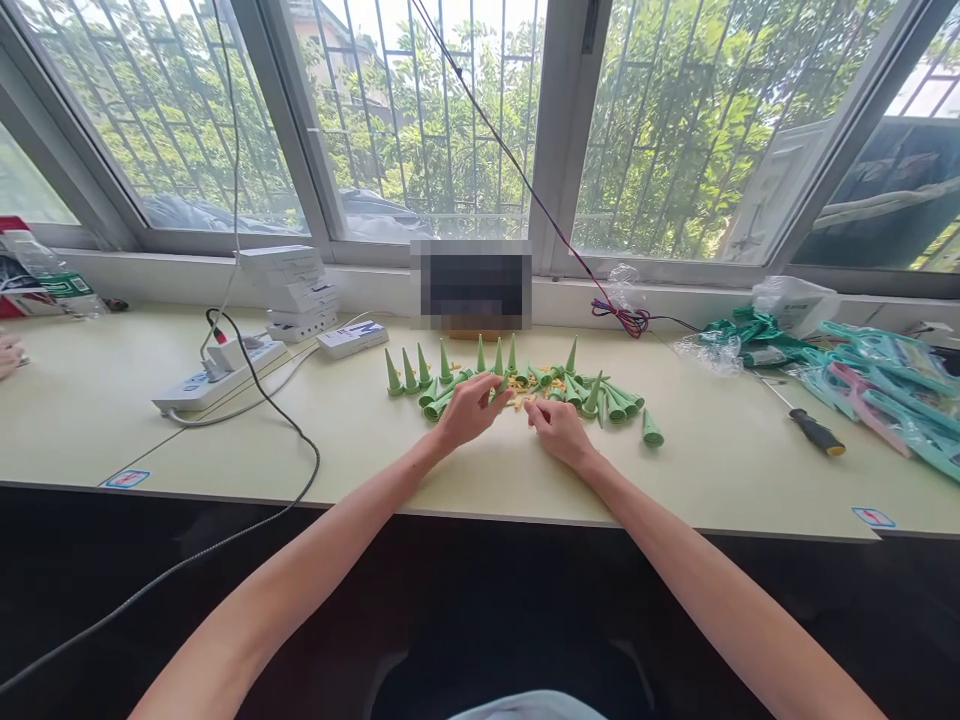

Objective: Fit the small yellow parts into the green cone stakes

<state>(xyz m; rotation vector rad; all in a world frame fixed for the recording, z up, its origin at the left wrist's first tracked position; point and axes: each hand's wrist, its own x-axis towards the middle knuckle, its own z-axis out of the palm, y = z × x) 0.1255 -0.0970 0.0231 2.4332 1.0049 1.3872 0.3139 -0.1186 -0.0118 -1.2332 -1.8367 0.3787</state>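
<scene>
My left hand [472, 410] is closed, its thumb and fingers round a small green cone [505, 382] that shows only in part. Just to the right, my right hand [561, 430] is curled in a pinch close to the table; whatever its fingertips hold is too small to make out. Small yellow pieces [519, 399] lie scattered between and beyond both hands. Several green cones stand on their wide ends in a row behind my left hand, among them an upright cone [394, 376] at the far left. More cones lie heaped on their sides, and a single cone [652, 430] rests apart at the right.
A power strip [217, 378] with a dark cable, stacked white boxes [296, 290] and a flat box [352, 339] occupy the left. On the right lie a screwdriver [814, 430] and teal packaged items [892, 375]. A blurred dark screen [472, 285] stands behind the cones.
</scene>
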